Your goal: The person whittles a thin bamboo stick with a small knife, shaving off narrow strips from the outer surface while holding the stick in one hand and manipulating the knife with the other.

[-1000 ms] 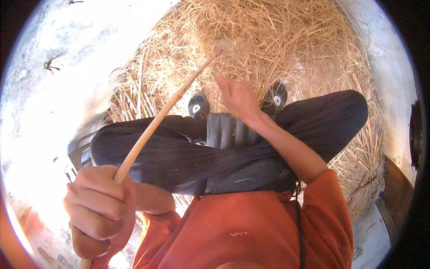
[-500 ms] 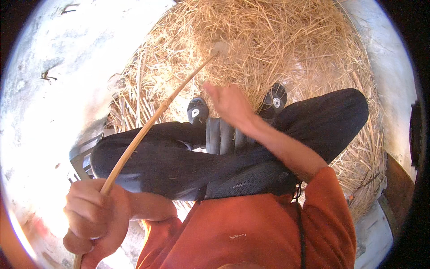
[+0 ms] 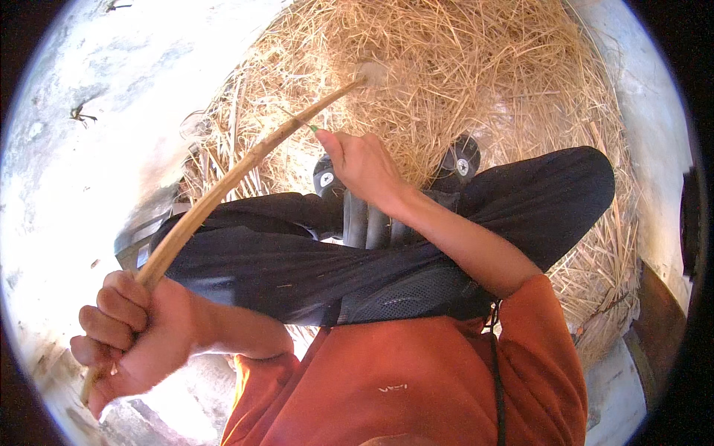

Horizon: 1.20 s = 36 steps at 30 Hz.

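Note:
My left hand (image 3: 149, 338), low at the left, is closed round the near end of a long, slightly curved wooden stick (image 3: 204, 212). The stick slants up and away to the right, over my left leg, toward the straw. Close beside its far half, my right hand (image 3: 364, 165) is closed in a pinch. From that pinch a small thin tool with a green part (image 3: 313, 128) pokes out against the stick. Most of this tool is hidden in the fingers, so its kind is unclear.
Loose straw (image 3: 476, 67) covers the floor ahead. My crossed legs in dark trousers (image 3: 282, 275) lie beneath the stick, with two dark shoes (image 3: 325, 177) beyond. A bright whitish surface (image 3: 82, 178) spans the left, and a pale wall (image 3: 654, 126) stands at the right.
My left hand has moved left and turned, tilting the stick's near end lower. My right hand has shifted slightly left and nearer, and the green part now shows at the stick.

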Tool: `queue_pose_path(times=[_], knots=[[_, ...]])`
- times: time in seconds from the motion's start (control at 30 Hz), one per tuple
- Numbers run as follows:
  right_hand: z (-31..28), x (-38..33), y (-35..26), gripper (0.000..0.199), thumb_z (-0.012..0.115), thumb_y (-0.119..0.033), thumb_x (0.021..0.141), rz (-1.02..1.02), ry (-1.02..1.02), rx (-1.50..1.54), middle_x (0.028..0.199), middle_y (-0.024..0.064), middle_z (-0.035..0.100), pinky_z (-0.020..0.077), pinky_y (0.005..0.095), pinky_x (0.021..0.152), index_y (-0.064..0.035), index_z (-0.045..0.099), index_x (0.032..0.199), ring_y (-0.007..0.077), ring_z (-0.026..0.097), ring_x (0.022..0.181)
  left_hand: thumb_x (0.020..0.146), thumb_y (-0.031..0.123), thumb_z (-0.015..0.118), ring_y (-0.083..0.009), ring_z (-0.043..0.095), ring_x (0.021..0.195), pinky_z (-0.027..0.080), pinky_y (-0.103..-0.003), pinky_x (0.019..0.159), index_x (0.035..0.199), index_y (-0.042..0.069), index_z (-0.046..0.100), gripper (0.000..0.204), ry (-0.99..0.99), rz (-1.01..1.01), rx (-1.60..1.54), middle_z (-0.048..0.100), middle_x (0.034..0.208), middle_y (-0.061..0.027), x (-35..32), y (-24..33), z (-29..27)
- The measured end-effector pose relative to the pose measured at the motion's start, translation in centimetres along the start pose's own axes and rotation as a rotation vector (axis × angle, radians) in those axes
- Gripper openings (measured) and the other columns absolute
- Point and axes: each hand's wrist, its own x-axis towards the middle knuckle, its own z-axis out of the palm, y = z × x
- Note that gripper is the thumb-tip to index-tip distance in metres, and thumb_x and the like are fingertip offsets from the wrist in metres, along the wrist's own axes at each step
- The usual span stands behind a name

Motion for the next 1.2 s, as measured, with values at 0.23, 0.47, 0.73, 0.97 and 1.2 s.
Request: queue_pose_path(times=[0.23,0.47,0.73,0.97,1.2], knots=[[0.5,-0.6,-1.0,0.055,0.041,-0.037,0.095,0.018,-0.022,-0.045,0.046,0.0239,0.049,0.043,0.0447,0.046,0.006,0.06,0.066,0.038,0.051,0.041,0.085,0.062,0.045,-0.0071,0.009,0.044,0.007,-0.025,0.042,0.057,0.016,0.023,0.058,0.174,0.009,0.154,0.015,0.051,0.0045,-0.7,0.1,1.1],[-0.1,-0.2,-1.5,0.056,0.039,-0.038,0.095,0.004,-0.019,-0.091,0.051,0.0244,0.053,0.0438,0.0449,0.048,0.005,0.06,0.067,0.0378,0.054,0.046,0.088,0.063,0.037,-0.0077,0.009,0.046,0.007,-0.025,0.043,0.059,0.016,0.021,0.057,0.196,0.073,0.315,0.014,0.053,0.0038,-0.8,-0.1,1.7],[0.3,-0.7,-2.0,0.055,0.038,-0.039,0.096,-0.066,-0.059,-0.063,0.048,0.0227,0.051,0.042,0.0442,0.044,0.0046,0.059,0.07,0.0349,0.052,0.041,0.089,0.062,0.037,-0.0075,0.008,0.045,0.007,-0.025,0.042,0.059,0.017,0.017,0.057,0.213,0.092,0.322,0.013,0.052,0.004,-0.6,-0.3,2.0],[-0.6,-0.9,-3.3,0.054,0.037,-0.037,0.097,-0.049,-0.095,-0.035,0.044,0.0165,0.049,0.0406,0.0409,0.04,0.0014,0.057,0.064,0.0273,0.047,0.035,0.088,0.063,0.035,-0.0067,0.009,0.043,0.006,-0.025,0.041,0.059,0.017,0.018,0.057,0.207,0.072,0.339,0.013,0.051,0.0043,-0.8,0.3,1.7],[-0.9,-0.2,-2.4,0.056,0.038,-0.04,0.096,0.054,-0.109,-0.094,0.049,0.021,0.053,0.0446,0.0425,0.044,0.0019,0.059,0.065,0.0338,0.053,0.04,0.089,0.064,0.029,-0.0063,0.008,0.043,0.007,-0.025,0.041,0.059,0.017,0.017,0.057,0.255,0.065,0.264,0.015,0.05,0.0042,0.0,-0.8,2.4]])
